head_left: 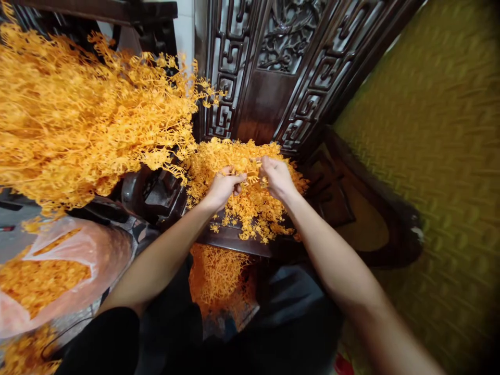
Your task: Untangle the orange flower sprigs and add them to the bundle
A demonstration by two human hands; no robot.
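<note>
A heap of yellow-orange plastic flower sprigs point(250, 213), thin stems with small star-shaped ends, lies in front of me on a dark wooden seat point(234, 239). Over the heap, my left hand point(224, 187) pinches a sprig between thumb and fingers. Close by on the right, my right hand point(275, 174) is closed with its fingertips among the same orange stems. What exactly it grips is hard to separate from the heap behind. Both hands are a short gap apart, with orange bits between them.
A larger mass of orange sprigs point(89, 120) piles up at the left. Below it stands a translucent plastic bag point(113, 245) of small orange pieces. More orange stems point(219, 276) sit under the seat between my legs. A carved wooden panel point(265, 99) rises behind; an olive textured surface point(441, 130) is at right.
</note>
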